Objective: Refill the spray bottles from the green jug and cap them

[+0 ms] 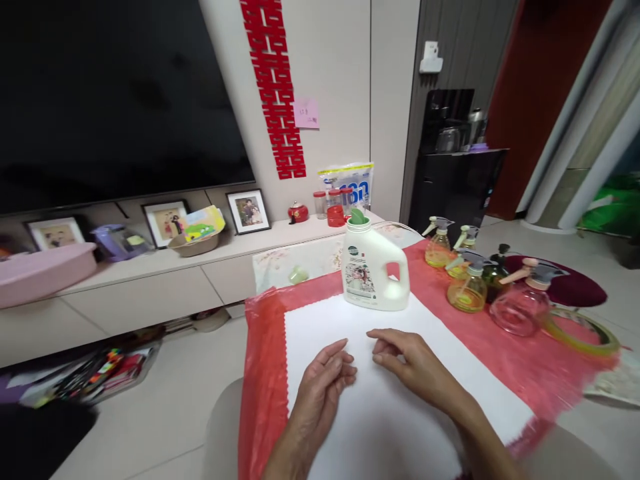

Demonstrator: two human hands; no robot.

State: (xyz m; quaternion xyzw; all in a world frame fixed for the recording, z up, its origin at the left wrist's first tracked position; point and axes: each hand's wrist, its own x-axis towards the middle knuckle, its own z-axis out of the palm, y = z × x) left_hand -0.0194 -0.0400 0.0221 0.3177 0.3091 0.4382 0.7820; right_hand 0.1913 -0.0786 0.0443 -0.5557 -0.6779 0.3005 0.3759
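Note:
My left hand (pixel 325 381) is over the white sheet (pixel 310 320), fingers curled loosely and apart, holding nothing. To its right, my right hand (pixel 406 360) is also over the sheet, fingers bent and apart, with nothing between them. The two hands face each other without touching. Just beyond them a white-green jug (pixel 377 270) stands upright at the sheet's far edge, its handle to the right. In its mouth sits a green piece (pixel 357 216), which looks like a cap or spout. Neither hand touches the jug.
Red plastic film (pixel 263 373) lies under the sheet. On its right side stand several spray bottles (pixel 467 290) and a yellowish tape roll (pixel 580 331). A low cabinet (pixel 165 287) behind holds photo frames, a basket (pixel 196 244), jars and a bag (pixel 361 183).

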